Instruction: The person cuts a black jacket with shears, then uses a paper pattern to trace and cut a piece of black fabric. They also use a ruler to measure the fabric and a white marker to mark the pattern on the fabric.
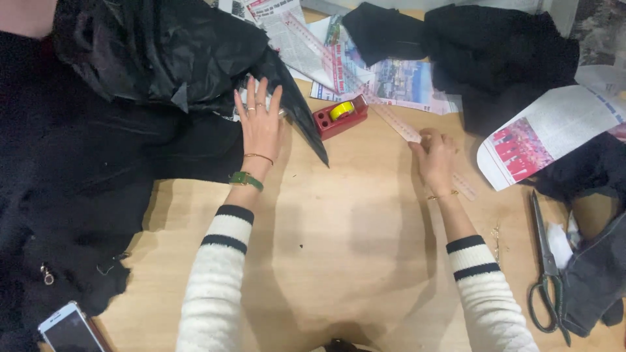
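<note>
**Two hands at work on a cluttered wooden cutting table**

Nearest the camera, a white smartphone with a dark screen point(65, 329) lies at the lower left edge of the pale wooden tabletop point(352, 261), beside a spread of black fabric point(72, 195) bearing a small metal clasp. At the lower right, long steel scissors with dark green handles point(546, 267) lie closed next to a fold of dark grey cloth point(596, 274).

Further in, the left hand point(259, 124), in a white knitted sleeve with black bands and wearing a green-strapped wristwatch, rests flat with fingers spread wide on the black fabric, gripping nothing. A sheet of glossy black plastic point(195, 52) runs beside it, tapering to a point on the table. The right hand point(435, 156) is curled on a long clear plastic ruler with red markings point(391, 117), pressing its near end to the wood; whether the fingers pinch it cannot be told.

Between the hands sits a dark red tape dispenser with a yellow roll point(340, 116). Beyond lie printed newspaper sheets point(404, 81) and a heap of black cloth point(495, 52).
</note>
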